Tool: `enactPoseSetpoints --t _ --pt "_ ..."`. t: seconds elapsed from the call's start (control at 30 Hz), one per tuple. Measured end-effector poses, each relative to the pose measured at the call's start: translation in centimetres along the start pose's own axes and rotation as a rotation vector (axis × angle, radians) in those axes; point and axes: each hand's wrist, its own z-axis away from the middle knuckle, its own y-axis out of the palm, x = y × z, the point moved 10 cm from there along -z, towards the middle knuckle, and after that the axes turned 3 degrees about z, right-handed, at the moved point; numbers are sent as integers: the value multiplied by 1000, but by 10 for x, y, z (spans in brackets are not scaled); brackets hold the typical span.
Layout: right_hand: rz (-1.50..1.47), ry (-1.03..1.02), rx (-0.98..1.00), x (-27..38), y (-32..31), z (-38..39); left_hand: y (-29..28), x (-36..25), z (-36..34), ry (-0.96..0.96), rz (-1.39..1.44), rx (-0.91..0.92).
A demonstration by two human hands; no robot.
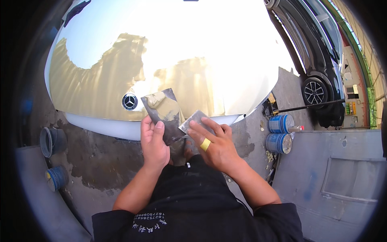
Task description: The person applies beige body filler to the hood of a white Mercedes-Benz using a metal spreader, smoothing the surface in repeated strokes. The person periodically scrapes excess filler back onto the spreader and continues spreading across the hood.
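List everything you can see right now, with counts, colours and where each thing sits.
White car bonnet with tan filler patches: one, ahead.
Round badge: one, dark, bonnet front edge.
Flat metal mixing board smeared with tan putty: one, grey, in left hand.
Small flat metal spreader: one, grey, under right hand fingers, edge against the board.
Blue round tins: two, on ground to the right.
Dark buckets: two, on ground to the left.
Black car: one, upper right.
Yellow finger band: one, right hand.
Left hand: grips board.
Right hand: holds spreader.

Single head-worn fisheye view, steeply downward and close over the hands, white car bonnet [161,52] just ahead
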Motion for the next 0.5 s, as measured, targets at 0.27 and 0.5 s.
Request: enactPoseSetpoints --t 0.27,0.5 --pt "-4 377 47 -94 0 -31 -11 -36 -5 175 -148 69" --pt "108 467 187 -149 19 -124 -39 -36 6 113 -188 -3"
